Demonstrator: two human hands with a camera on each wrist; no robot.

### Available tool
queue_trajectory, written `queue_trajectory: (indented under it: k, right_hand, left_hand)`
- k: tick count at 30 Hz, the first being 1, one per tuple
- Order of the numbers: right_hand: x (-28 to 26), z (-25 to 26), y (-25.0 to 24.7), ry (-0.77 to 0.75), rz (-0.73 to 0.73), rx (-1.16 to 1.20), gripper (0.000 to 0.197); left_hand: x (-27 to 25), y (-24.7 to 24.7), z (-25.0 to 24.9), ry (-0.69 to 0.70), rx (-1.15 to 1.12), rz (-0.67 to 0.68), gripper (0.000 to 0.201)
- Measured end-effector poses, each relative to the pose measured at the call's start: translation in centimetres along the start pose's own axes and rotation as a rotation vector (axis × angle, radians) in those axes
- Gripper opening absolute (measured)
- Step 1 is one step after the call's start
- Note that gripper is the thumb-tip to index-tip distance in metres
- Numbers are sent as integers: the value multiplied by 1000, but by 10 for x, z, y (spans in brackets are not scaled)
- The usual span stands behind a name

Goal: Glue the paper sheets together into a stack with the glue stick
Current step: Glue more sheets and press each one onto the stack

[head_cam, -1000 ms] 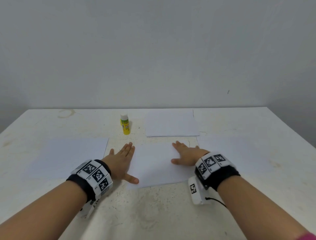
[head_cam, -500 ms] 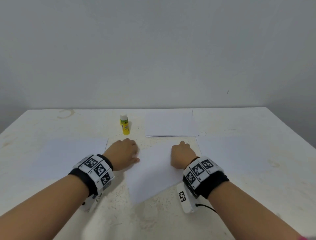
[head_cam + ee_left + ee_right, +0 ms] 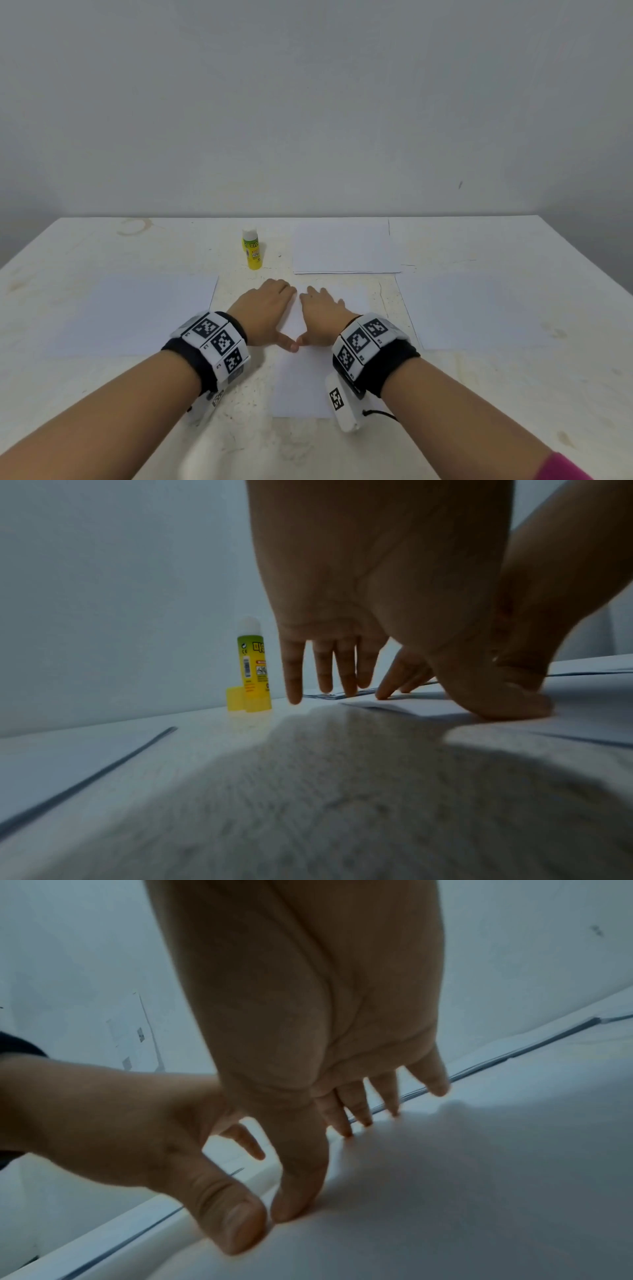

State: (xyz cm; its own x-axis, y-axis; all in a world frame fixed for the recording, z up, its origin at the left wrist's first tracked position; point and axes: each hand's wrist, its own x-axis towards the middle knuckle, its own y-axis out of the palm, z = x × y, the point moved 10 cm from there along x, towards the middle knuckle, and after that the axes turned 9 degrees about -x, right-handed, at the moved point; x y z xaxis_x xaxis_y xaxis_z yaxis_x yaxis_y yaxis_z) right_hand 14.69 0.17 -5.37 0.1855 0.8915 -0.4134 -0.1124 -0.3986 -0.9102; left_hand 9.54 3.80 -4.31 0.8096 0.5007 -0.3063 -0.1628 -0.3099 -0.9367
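Note:
A white paper sheet point(image 3: 301, 380) lies lengthwise away from me at the table's centre. My left hand point(image 3: 267, 308) and right hand point(image 3: 323, 313) lie flat on its far half, fingers straight, thumbs touching. The left wrist view has the left hand point(image 3: 342, 669) pressing fingertips and thumb down at the sheet's point(image 3: 411, 704) left edge. In the right wrist view the right hand point(image 3: 342, 1110) presses on the sheet point(image 3: 479, 1177), the left hand point(image 3: 137, 1137) beside it. The yellow glue stick point(image 3: 252, 250) point(image 3: 253, 674) stands upright beyond the left hand, untouched, a small yellow cap point(image 3: 234, 699) beside it.
Another sheet point(image 3: 137, 315) lies flat at the left and one point(image 3: 479, 311) at the right. A thin pile of sheets point(image 3: 344, 250) lies behind the hands, right of the glue stick. The white table point(image 3: 513, 394) meets a plain wall at the back.
The centre sheet has turned from lying crosswise, through a tilt, to lying lengthwise. Both hands have moved inward and together on it, so their thumbs now touch.

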Motion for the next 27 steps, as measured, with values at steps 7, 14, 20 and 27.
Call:
queue_trajectory:
  k: [7, 14, 20, 27]
  right_hand:
    - [-2, -10, 2, -81, 53, 118, 95]
    - [-25, -74, 5, 121, 92, 115, 110]
    - [-28, -61, -15, 198, -32, -129, 88]
    - [-22, -14, -4, 93, -6, -54, 40]
  left_hand:
    - [1, 20, 8, -59, 12, 228, 113]
    - [4, 22, 13, -58, 44, 230, 114]
    - [-6, -4, 16, -60, 116, 86, 85]
    - [-18, -21, 23, -59, 159, -36, 37]
